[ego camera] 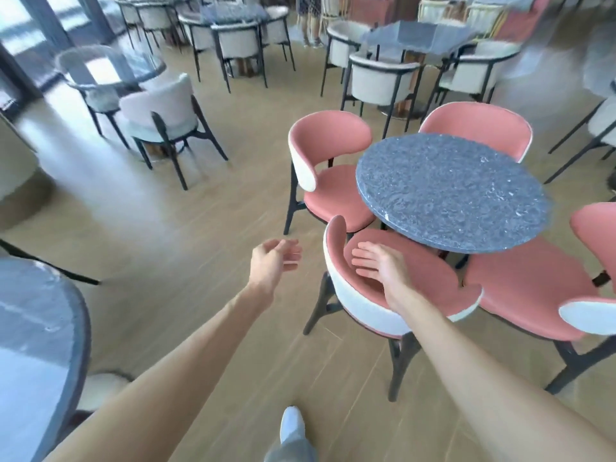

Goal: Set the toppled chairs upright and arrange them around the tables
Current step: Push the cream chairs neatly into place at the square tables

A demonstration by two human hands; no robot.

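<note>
A round speckled grey table stands at the right with several pink chairs around it, all upright. The nearest pink chair has a white-backed rest facing me. My right hand hovers over that backrest, fingers spread, holding nothing. My left hand hangs in the air to the left of the chair, fingers loosely curled and empty. Another pink chair stands at the table's left side, one behind the table, and one at the right front.
A dark round table fills the lower left corner. A grey-white chair stands at mid left by a glass table. More tables with white chairs fill the back. A person's legs stand far off. My shoe is below.
</note>
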